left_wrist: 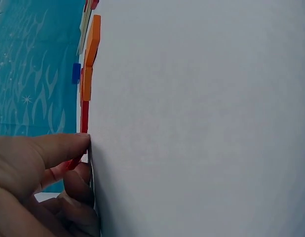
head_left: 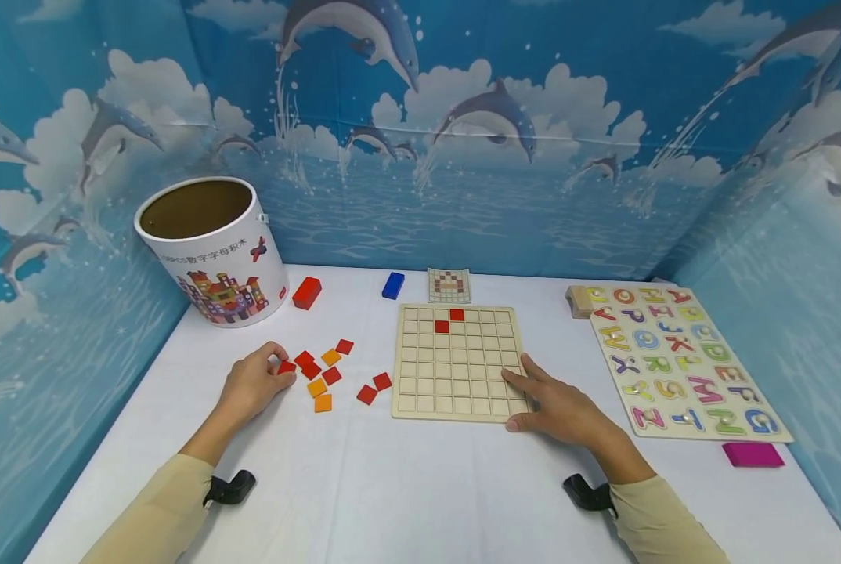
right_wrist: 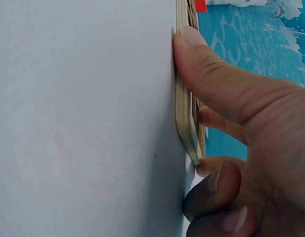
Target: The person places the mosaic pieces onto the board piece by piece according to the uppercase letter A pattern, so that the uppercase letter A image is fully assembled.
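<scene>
At the left of the table my left hand (head_left: pixel 253 384) pinches a small red square tile (head_left: pixel 286 366) between thumb and fingers, close over the cloth. In the left wrist view, part of this tile shows between the fingertips. Several red tiles (head_left: pixel 332 376) and orange tiles (head_left: pixel 323 403) lie loosely to its right. A wooden grid board (head_left: pixel 456 401) lies mid-table, with two red tiles in its upper cells. My right hand (head_left: pixel 564 411) rests at its lower right corner, index finger on top, thumb (right_wrist: pixel 202 61) against the front edge.
Behind the board are a small pattern card (head_left: pixel 449 287) and a blue block (head_left: pixel 393 285). A red block (head_left: pixel 307 292) stands near a white bucket (head_left: pixel 212 251). On the right lies an alphabet puzzle board (head_left: pixel 681 368), with a wooden block (head_left: pixel 579 301) and a magenta block (head_left: pixel 753 454) beside it.
</scene>
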`<action>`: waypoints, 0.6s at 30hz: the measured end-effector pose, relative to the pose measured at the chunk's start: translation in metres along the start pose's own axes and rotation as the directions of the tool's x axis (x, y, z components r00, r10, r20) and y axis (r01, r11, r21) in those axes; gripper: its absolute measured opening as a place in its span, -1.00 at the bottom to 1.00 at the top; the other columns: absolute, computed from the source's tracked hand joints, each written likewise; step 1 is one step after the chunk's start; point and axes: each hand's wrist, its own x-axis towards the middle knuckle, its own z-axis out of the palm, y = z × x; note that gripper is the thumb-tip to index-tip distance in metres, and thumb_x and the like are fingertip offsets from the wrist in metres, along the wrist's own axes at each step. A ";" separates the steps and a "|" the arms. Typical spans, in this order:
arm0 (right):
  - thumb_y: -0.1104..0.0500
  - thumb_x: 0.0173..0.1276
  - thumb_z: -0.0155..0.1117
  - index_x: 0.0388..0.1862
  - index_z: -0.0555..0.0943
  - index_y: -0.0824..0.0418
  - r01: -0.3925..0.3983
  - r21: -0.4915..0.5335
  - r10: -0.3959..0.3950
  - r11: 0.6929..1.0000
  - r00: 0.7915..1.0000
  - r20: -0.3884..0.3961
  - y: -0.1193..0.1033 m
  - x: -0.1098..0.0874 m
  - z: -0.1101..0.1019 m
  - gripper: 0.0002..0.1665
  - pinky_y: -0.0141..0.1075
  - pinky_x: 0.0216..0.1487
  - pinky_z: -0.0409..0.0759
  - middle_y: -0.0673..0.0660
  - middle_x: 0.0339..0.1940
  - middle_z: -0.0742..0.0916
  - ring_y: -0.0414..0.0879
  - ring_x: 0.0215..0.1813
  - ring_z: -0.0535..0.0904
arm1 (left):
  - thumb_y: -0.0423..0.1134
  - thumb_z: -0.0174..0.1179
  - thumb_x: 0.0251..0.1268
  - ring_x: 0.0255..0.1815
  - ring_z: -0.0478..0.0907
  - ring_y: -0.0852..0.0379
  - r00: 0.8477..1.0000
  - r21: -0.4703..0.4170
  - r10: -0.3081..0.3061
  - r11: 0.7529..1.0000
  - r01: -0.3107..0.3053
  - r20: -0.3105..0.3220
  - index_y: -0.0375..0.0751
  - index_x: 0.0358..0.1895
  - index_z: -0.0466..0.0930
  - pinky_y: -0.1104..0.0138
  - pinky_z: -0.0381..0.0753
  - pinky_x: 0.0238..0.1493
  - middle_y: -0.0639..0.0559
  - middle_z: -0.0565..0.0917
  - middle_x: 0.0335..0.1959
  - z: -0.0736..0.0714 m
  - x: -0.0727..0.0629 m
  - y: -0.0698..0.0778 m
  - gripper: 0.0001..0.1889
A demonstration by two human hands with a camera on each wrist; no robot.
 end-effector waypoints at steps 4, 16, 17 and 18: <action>-0.36 0.19 0.42 0.60 0.30 0.05 -0.009 0.001 0.009 1.000 1.000 0.003 -0.001 0.000 0.000 0.10 0.33 0.23 0.40 0.34 0.67 0.07 0.43 0.52 0.25 | -0.17 0.36 0.35 -0.42 0.42 0.02 1.000 -0.054 -0.015 0.998 0.016 0.018 -0.17 0.07 0.50 0.31 0.43 -0.44 -0.08 0.51 -0.43 -0.001 0.000 -0.001 -0.66; -0.38 0.17 0.42 0.60 0.29 0.06 -0.019 0.009 0.019 1.000 1.000 -0.001 -0.002 0.000 0.000 0.12 0.33 0.26 0.37 0.34 0.67 0.05 0.42 0.54 0.22 | -0.08 0.34 0.38 -0.23 0.54 -0.07 0.987 -0.483 -0.036 0.869 0.108 0.157 -0.06 0.24 0.52 0.29 0.54 -0.22 -0.13 0.75 -0.12 0.007 0.017 0.054 -0.57; -0.38 0.17 0.42 0.60 0.29 0.06 -0.020 0.006 0.021 1.000 1.000 -0.001 -0.002 0.000 0.000 0.12 0.33 0.26 0.37 0.35 0.67 0.06 0.42 0.54 0.22 | -0.09 0.35 0.37 -0.22 0.55 -0.09 0.986 -0.494 -0.028 0.863 0.107 0.165 -0.04 0.23 0.54 0.28 0.54 -0.22 -0.14 0.75 -0.12 0.013 0.019 0.066 -0.58; -0.38 0.16 0.42 0.60 0.29 0.06 -0.021 0.002 0.021 1.000 1.000 0.000 -0.002 0.000 0.000 0.12 0.33 0.26 0.37 0.35 0.67 0.06 0.42 0.53 0.23 | -0.09 0.37 0.36 -0.22 0.55 -0.10 0.985 -0.501 -0.023 0.859 0.107 0.172 -0.02 0.21 0.55 0.26 0.54 -0.22 -0.12 0.76 -0.12 0.020 0.021 0.078 -0.59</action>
